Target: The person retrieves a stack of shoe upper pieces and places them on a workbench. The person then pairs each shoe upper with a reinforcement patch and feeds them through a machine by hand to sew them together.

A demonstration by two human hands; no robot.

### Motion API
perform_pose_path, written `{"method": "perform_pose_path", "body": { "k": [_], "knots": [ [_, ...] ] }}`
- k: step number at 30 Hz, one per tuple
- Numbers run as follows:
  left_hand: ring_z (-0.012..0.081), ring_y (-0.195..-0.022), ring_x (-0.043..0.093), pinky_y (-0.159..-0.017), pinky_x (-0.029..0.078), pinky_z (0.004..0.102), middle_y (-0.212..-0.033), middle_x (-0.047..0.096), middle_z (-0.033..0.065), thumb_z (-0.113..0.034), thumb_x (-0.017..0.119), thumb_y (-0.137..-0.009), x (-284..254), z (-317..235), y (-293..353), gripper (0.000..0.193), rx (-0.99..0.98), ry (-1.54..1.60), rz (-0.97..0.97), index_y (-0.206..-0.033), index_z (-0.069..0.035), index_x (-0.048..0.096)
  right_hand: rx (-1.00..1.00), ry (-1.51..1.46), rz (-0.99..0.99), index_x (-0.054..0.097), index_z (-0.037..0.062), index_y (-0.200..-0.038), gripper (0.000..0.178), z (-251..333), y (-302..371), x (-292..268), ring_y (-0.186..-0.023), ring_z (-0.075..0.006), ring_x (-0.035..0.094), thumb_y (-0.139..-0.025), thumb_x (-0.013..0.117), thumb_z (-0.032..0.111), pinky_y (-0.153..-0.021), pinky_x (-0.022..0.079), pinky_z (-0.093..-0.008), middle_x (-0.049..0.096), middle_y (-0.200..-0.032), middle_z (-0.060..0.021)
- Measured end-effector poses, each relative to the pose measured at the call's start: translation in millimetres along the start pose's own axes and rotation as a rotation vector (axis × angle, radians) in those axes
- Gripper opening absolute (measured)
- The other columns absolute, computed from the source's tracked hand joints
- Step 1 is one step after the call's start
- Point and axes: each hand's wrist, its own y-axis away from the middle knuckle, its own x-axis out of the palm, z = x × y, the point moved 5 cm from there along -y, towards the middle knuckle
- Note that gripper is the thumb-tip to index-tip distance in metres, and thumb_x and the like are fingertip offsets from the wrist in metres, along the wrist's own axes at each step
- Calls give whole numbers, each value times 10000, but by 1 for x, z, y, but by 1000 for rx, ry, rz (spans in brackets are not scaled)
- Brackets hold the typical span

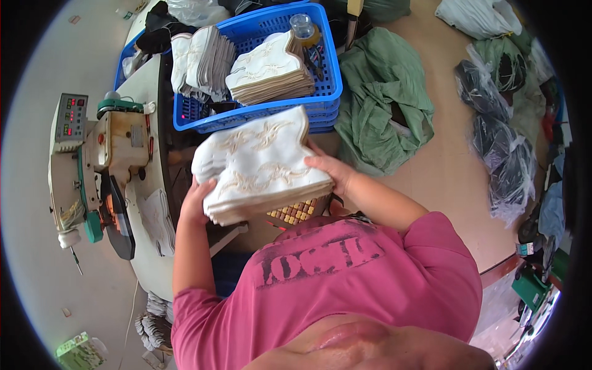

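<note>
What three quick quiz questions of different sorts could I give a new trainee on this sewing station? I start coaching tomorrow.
1. True or false: both hands hold the stack of embroidered white pieces.
2. What colour is the basket beyond the stack? A red, B blue, C yellow.
3. On which side of the person does the sewing machine stand?

Key: 1 true, left hand and right hand grip opposite ends. 2 B. 3 the left.
</note>
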Motion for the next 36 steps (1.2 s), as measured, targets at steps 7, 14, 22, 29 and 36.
{"method": "perform_pose_path", "body": {
  "k": [7,14,22,29,36],
  "knots": [
    [318,-1293,563,-1081,458,461,-1438,540,165,-266,693,-925,40,-89,-148,718,118,17,197,-1517,-36,359,-222,309,-179,252,143,-1590,909,176,-32,16,-1303,-271,554,-863,762,336,-1061,486,-424,496,-1488,-144],
    [317,-1195,629,-1015,508,466,-1332,627,184,-397,662,-954,45,-163,-295,600,203,96,259,-1397,-16,524,-190,567,-221,570,68,-1388,786,293,-130,13,-1161,-256,656,-793,777,538,-963,546,-434,646,-1315,-168],
    [182,-955,512,-820,425,377,-1186,582,-19,-512,743,-840,-23,-23,-359,506,8,83,-109,-1229,-220,604,-174,658,-493,-45,210,-1639,1258,217,-239,-96,-1272,-298,560,-746,817,419,-969,513,-486,471,-1506,-188],
    [154,-806,512,-665,392,324,-1028,659,-24,-679,638,-868,-8,-45,-378,588,-39,-66,-187,-1203,-197,651,-200,662,-455,-81,116,-1625,1303,224,-236,-103,-1301,-329,553,-739,824,417,-985,520,-460,399,-1557,-253],
    [141,-897,539,-677,377,325,-1048,655,-31,-559,771,-794,9,-59,-355,515,90,61,-351,-1164,-224,645,-271,747,-518,199,246,-1620,1010,233,-223,-66,-1232,-260,613,-813,769,449,-942,552,-412,543,-1458,-169]
  ]
}}
